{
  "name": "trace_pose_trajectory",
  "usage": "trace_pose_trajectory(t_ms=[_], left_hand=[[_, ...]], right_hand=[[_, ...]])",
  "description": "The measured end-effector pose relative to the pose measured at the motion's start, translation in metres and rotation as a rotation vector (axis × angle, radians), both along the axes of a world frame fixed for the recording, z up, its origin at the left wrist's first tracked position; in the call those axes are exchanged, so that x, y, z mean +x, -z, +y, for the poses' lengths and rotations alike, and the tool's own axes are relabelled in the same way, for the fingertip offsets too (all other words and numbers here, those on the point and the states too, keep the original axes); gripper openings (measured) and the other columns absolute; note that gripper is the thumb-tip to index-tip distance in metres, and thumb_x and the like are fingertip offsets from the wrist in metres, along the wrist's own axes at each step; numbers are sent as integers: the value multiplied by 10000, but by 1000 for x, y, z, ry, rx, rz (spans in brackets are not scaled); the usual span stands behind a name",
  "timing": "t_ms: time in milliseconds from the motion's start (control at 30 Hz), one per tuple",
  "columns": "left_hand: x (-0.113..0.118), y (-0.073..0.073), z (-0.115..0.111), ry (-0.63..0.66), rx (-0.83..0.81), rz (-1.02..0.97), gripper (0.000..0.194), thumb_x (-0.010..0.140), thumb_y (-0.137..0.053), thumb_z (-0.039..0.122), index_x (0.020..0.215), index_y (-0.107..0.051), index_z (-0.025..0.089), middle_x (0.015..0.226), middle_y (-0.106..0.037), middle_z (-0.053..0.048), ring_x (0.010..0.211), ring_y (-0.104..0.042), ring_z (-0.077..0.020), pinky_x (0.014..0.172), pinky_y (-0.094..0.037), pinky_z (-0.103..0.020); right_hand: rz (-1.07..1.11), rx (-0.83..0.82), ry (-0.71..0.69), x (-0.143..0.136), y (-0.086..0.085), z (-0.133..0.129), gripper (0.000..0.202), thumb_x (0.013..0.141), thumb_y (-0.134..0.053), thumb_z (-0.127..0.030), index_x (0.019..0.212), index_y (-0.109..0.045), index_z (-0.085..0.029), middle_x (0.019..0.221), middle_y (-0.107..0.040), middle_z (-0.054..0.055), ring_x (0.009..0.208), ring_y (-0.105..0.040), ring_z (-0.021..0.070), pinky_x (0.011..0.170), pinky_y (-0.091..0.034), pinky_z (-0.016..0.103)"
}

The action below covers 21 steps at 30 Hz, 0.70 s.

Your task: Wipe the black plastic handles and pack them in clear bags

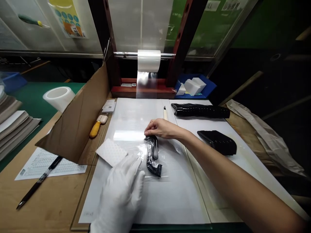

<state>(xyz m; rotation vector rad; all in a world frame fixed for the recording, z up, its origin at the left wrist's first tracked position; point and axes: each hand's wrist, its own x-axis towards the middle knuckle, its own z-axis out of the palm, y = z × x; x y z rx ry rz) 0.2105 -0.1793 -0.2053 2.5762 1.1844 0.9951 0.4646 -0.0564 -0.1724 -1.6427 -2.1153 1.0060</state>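
Two black curved plastic parts (153, 155) lie side by side on the white board (177, 197), with shiny clear film (143, 150) over and around them. My right hand (160, 128), bare, is pinched on the film at the upper end of the parts. My left hand (121, 191), in a white glove, lies to the left of the parts. Its fingers are stretched out, the tips near the film's edge. A small white foam sheet (111, 152) rests just beyond the gloved fingers. Behind my right hand is a knife with a pale handle (165, 113).
A film roll (149, 61) hangs on a metal rod at the back, its strip running down. Black wrapped pieces (201, 111) lie at right, beside a blue bin (209, 86) of white blocks. Left are a cardboard divider (82, 113), a yellow-handled tool (95, 129) and a pen (39, 183).
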Motion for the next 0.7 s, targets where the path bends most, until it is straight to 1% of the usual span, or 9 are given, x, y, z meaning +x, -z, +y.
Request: trace_pose_trajectory(t_ms=[100, 200, 300, 367, 433, 500, 567, 633, 700], left_hand=[[27, -17, 22, 48, -94, 68, 401, 1000, -505, 251, 1396, -495, 193, 1369, -616, -122, 1263, -573, -284, 1035, -527, -479], [54, -27, 49, 100, -216, 239, 453, 1017, -469, 310, 1442, -466, 154, 1470, -537, -136, 1397, -447, -315, 1111, -468, -488], [71, -25, 69, 159, -290, 403, 518, 1021, -463, 355, 1489, -428, 137, 1545, -467, -123, 1491, -296, -333, 1180, -387, -492], [76, -21, 75, 192, -312, 480, 550, 1027, -442, 391, 1513, -406, 134, 1595, -399, -115, 1508, -258, -334, 1216, -321, -504], [79, -19, 77, 195, -316, 524, 569, 1028, -433, 396, 1523, -393, 120, 1612, -363, -130, 1504, -264, -349, 1231, -267, -542], [81, -23, 76, 189, -298, 529, 565, 1008, -488, 363, 1503, -422, 99, 1584, -404, -155, 1481, -300, -380, 1222, -250, -585], [82, -30, 74, 197, -273, 515, 509, 957, -591, 324, 1407, -534, 95, 1486, -527, -168, 1442, -359, -405, 1192, -300, -597], [81, -38, 76, 215, -244, 486, 482, 884, -700, 320, 1312, -606, 117, 1364, -627, -153, 1412, -406, -402, 1163, -369, -557], [76, -44, 86, 211, -221, 438, 547, 852, -742, 347, 1333, -588, 139, 1335, -646, -139, 1404, -431, -371, 1143, -420, -493]], right_hand=[[-39, 136, 157, 6, 6, -1, 248, 912, -685, -452, 1057, -757, -264, 1023, -739, -1, 901, -674, 161, 784, -495, 248], [-158, 295, 391, 14, 10, -1, 244, 1002, -558, -372, 1132, -710, -232, 1115, -700, 38, 1001, -642, 185, 912, -474, 317], [-306, 366, 581, 18, 19, 3, 256, 1026, -500, -269, 1211, -643, -166, 1259, -623, 99, 1182, -572, 239, 1020, -445, 423], [-386, 345, 648, 18, 23, 7, 257, 1005, -555, -261, 1229, -615, -150, 1313, -587, 109, 1253, -530, 266, 1043, -444, 480], [-436, 289, 685, 17, 24, 11, 259, 983, -609, -283, 1209, -618, -158, 1311, -590, 99, 1242, -545, 269, 1033, -465, 497], [-453, 224, 713, 17, 20, 13, 270, 974, -630, -309, 1197, -623, -156, 1283, -605, 99, 1193, -582, 261, 1007, -494, 489], [-438, 160, 728, 19, 14, 13, 284, 967, -644, -327, 1184, -628, -145, 1243, -624, 102, 1125, -621, 246, 965, -527, 465], [-395, 115, 726, 23, 8, 9, 282, 961, -655, -337, 1159, -635, -136, 1193, -644, 98, 1060, -646, 229, 926, -549, 439], [-326, 97, 712, 30, 4, 2, 264, 967, -647, -348, 1129, -642, -140, 1139, -660, 83, 993, -663, 205, 874, -570, 406]])
